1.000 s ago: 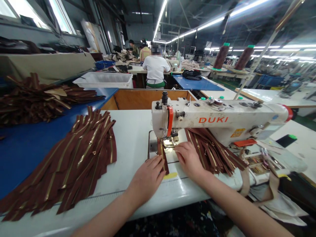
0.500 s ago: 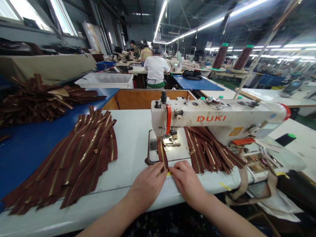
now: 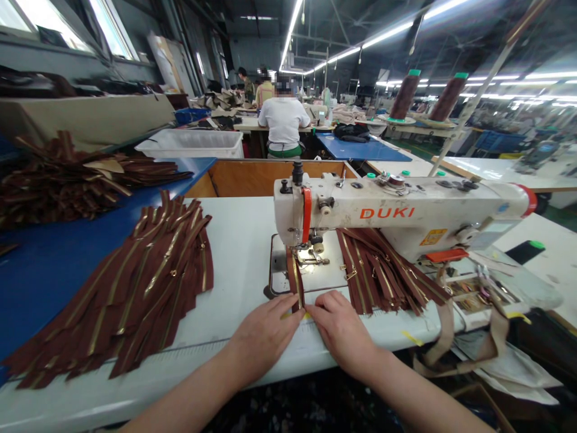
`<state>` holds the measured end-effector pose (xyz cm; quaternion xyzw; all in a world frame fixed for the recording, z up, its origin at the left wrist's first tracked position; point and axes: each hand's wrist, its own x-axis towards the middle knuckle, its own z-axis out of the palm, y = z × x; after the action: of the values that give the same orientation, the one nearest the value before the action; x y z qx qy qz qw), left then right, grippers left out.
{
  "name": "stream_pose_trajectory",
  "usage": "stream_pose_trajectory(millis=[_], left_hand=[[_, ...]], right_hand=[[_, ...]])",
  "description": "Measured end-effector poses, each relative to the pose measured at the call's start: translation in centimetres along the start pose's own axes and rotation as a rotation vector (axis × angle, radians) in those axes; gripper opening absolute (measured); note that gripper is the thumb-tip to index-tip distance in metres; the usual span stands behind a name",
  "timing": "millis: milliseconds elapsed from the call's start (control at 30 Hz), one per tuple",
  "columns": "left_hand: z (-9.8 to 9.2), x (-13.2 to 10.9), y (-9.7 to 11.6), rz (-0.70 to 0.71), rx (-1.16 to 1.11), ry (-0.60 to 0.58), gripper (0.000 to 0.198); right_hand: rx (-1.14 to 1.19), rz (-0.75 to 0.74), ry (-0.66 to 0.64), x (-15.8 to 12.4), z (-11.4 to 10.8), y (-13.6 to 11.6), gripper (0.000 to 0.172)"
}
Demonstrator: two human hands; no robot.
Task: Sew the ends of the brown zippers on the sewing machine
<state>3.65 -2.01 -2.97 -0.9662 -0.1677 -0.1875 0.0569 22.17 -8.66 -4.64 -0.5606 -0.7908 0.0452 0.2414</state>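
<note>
A brown zipper strip (image 3: 295, 278) with gold teeth lies under the presser foot of a white DUKI sewing machine (image 3: 396, 213). My left hand (image 3: 264, 337) rests on the table with its fingertips pressed on the near end of the strip from the left. From the right, my right hand (image 3: 340, 328) presses its fingertips on the same end. Both hands are flat, their fingers close together.
A fan of brown zippers (image 3: 135, 288) lies left on the white table (image 3: 234, 246). More zippers (image 3: 383, 270) are piled under the machine arm. A heap of brown pieces (image 3: 67, 180) sits on the blue surface (image 3: 45, 264). A person in a white shirt (image 3: 283, 123) sits ahead.
Both hands have drawn back from the needle area toward the table's front edge, and the strip's near end has come back with them. The view has shifted slightly.
</note>
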Motion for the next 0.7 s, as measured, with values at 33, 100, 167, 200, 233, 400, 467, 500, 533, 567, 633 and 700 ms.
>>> stream_pose_trajectory(millis=[33,100,167,200,233,400,467,500,533,567,633,700], left_hand=[[0.0,-0.1,0.0,0.002,-0.004,-0.003,0.029],[-0.1,-0.3,-0.2,0.012,-0.014,-0.009,0.031],[0.0,-0.6,-0.4,0.020,-0.032,-0.014,0.032],[0.0,-0.7,-0.5,0.021,-0.048,-0.015,0.032],[0.1,-0.9,-0.6,0.016,-0.071,-0.011,0.031],[0.7,-1.0,-0.7,-0.106,-0.207,0.021,0.032],[0.7,-0.6,-0.5,-0.144,-0.236,-0.001,0.031],[0.7,-0.4,-0.4,-0.153,-0.243,-0.013,0.030],[0.6,-0.3,-0.2,-0.156,-0.247,-0.024,0.029],[0.4,-0.1,-0.2,-0.155,-0.249,-0.031,0.028],[0.2,0.0,-0.1,-0.147,-0.252,-0.034,0.026],[0.1,0.0,0.0,-0.133,-0.250,-0.026,0.026]], right_hand=[[-0.022,-0.018,-0.005,0.0,0.0,0.1,0.017],[-0.069,-0.052,-0.019,0.0,0.0,0.2,0.017],[-0.117,-0.081,-0.046,0.1,-0.2,0.2,0.017],[-0.138,-0.095,-0.064,0.1,-0.3,0.2,0.017],[-0.155,-0.107,-0.084,0.1,-0.5,0.2,0.017],[-0.198,-0.150,-0.161,0.5,-1.3,0.2,0.019],[-0.208,-0.169,-0.178,0.6,-1.5,0.2,0.020],[-0.213,-0.179,-0.185,0.7,-1.6,0.3,0.021],[-0.218,-0.189,-0.190,0.7,-1.7,0.4,0.022],[-0.219,-0.202,-0.196,0.6,-1.7,0.5,0.023],[-0.208,-0.226,-0.202,0.4,-1.9,0.8,0.024],[-0.158,-0.237,-0.201,0.3,-2.1,1.3,0.025]])
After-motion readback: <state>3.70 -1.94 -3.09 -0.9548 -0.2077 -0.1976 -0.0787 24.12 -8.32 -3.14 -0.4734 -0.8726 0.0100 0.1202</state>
